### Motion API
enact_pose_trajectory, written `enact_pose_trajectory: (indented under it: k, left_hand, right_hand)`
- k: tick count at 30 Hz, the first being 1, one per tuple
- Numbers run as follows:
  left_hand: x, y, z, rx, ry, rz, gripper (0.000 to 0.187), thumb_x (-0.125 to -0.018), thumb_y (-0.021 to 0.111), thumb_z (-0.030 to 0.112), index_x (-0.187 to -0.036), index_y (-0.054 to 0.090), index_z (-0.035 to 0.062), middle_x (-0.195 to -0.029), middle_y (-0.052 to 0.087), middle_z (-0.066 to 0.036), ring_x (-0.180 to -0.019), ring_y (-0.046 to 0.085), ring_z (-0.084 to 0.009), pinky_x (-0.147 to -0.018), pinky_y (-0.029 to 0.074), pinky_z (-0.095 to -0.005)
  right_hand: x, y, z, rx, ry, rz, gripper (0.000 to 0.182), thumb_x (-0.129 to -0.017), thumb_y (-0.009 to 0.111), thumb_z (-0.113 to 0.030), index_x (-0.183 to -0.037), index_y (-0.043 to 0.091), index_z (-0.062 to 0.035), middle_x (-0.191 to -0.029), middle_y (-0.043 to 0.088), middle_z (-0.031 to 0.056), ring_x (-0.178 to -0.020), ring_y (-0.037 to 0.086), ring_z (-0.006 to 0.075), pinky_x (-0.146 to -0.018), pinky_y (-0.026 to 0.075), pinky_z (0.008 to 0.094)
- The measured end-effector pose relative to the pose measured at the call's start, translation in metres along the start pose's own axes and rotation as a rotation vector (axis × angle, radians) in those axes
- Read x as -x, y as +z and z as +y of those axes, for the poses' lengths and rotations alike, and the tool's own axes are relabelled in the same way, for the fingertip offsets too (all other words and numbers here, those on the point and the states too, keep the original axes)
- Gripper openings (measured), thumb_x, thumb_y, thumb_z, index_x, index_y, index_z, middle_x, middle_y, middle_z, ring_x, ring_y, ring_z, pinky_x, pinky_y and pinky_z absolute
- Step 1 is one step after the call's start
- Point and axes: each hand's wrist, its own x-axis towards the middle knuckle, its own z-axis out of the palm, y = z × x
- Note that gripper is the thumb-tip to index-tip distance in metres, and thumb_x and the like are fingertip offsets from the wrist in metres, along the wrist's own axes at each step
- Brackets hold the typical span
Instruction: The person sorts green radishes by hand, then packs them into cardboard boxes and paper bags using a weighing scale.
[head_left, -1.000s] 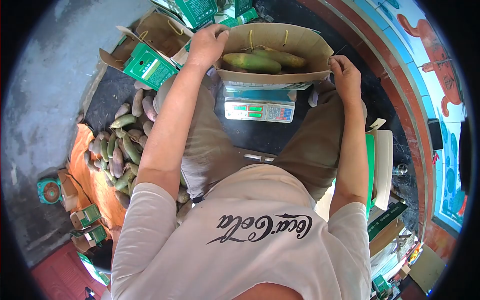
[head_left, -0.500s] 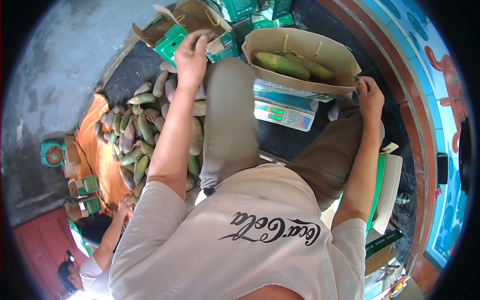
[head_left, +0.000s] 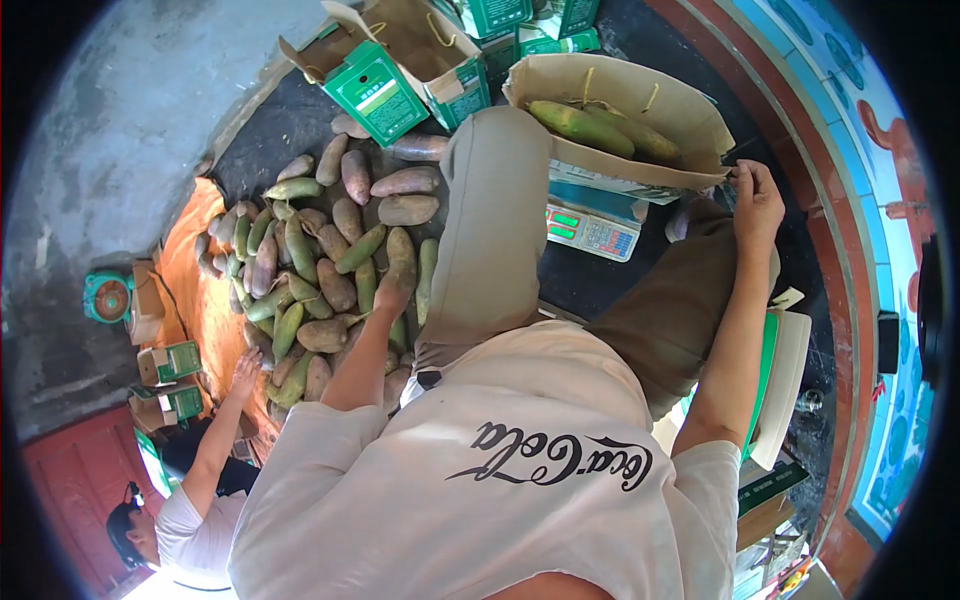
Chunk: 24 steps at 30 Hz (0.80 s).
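Near the pile's right side, my left hand (head_left: pixel 393 296) is closed around the lower end of a long brownish-green vegetable (head_left: pixel 401 252); its fingertips are partly hidden. My right hand (head_left: pixel 758 198) pinches the right corner of an open brown paper bag (head_left: pixel 697 181). Inside that bag lie large green vegetables (head_left: pixel 582 127). The bag stands on a digital scale (head_left: pixel 592 236) with lit green displays, between my knees. Many purple-brown and green vegetables (head_left: pixel 336 286) are spread on the floor left of my leg.
Green and brown cartons (head_left: pixel 376 92) stand open beyond the pile. At the lower left a co-worker (head_left: pixel 190 530) reaches a hand (head_left: pixel 246 374) to the pile's edge. An orange sheet (head_left: pixel 205 300) lies beside it. A green-and-white container (head_left: pixel 780 390) is at my right.
My left hand has moved from the green carton down to the pile, onto a vegetable. My right hand stays at the bag's corner. The co-worker's hand is nearer the vegetables.
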Motion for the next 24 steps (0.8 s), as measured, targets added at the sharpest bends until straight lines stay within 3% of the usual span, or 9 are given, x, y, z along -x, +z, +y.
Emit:
enact_pose_trajectory:
  k: [4, 7, 10, 17, 21, 24]
  left_hand:
    - [0.024, 0.018, -0.017, -0.130, -0.219, -0.232, 0.058, -0.079, 0.062, 0.034, -0.129, 0.051, 0.0074, -0.127, 0.055, -0.021, -0.116, 0.054, -0.0343, -0.097, 0.044, -0.0415]
    - [0.025, 0.053, -0.062, -0.078, -0.184, -0.236, 0.062, -0.077, 0.064, 0.034, -0.132, 0.049, 0.0090, -0.131, 0.052, -0.020, -0.117, 0.054, -0.0324, -0.099, 0.044, -0.0400]
    - [0.040, 0.053, -0.063, -0.138, -0.307, -0.362, 0.060, -0.077, 0.064, 0.033, -0.131, 0.050, 0.0104, -0.131, 0.052, -0.018, -0.119, 0.053, -0.0317, -0.100, 0.043, -0.0399]
    - [0.069, 0.021, -0.033, -0.030, -0.430, -0.009, 0.064, -0.081, 0.064, 0.030, -0.137, 0.038, 0.0153, -0.132, 0.046, -0.017, -0.123, 0.047, -0.0336, -0.101, 0.041, -0.0412]
    - [0.059, 0.002, -0.030, -0.054, -0.435, 0.008, 0.067, -0.083, 0.064, 0.026, -0.141, 0.032, 0.0139, -0.141, 0.036, -0.013, -0.127, 0.041, -0.0323, -0.100, 0.042, -0.0405]
    - [0.052, 0.003, -0.040, -0.155, -0.371, 0.113, 0.057, -0.081, 0.065, 0.025, -0.133, 0.042, 0.0150, -0.135, 0.042, -0.013, -0.125, 0.043, -0.0298, -0.100, 0.040, -0.0412]
  right_hand:
    - [0.004, -0.005, -0.008, -0.048, 0.048, 0.018, 0.014, -0.090, 0.058, -0.015, -0.093, 0.066, -0.0030, -0.075, 0.066, 0.0074, -0.070, 0.064, 0.0127, -0.067, 0.050, 0.0262]
    - [0.007, -0.005, -0.002, -0.048, 0.035, 0.005, 0.014, -0.091, 0.058, -0.013, -0.094, 0.065, -0.0021, -0.077, 0.068, 0.0076, -0.071, 0.065, 0.0125, -0.068, 0.050, 0.0255]
    - [0.004, -0.005, 0.018, -0.025, 0.022, -0.036, 0.015, -0.092, 0.057, -0.014, -0.096, 0.066, -0.0019, -0.082, 0.069, 0.0078, -0.073, 0.065, 0.0122, -0.069, 0.050, 0.0249]
    - [0.003, -0.004, 0.023, -0.024, 0.023, -0.082, 0.018, -0.095, 0.055, -0.015, -0.099, 0.065, -0.0004, -0.086, 0.068, 0.0070, -0.075, 0.063, 0.0103, -0.070, 0.050, 0.0241]
    - [0.002, -0.001, 0.019, -0.016, 0.035, -0.097, 0.019, -0.095, 0.055, -0.015, -0.100, 0.065, 0.0004, -0.086, 0.067, 0.0066, -0.076, 0.063, 0.0098, -0.071, 0.050, 0.0236]
    - [0.002, 0.000, 0.020, 0.003, 0.041, -0.107, 0.019, -0.095, 0.054, -0.015, -0.100, 0.065, 0.0001, -0.085, 0.067, 0.0063, -0.076, 0.063, 0.0095, -0.071, 0.050, 0.0234]
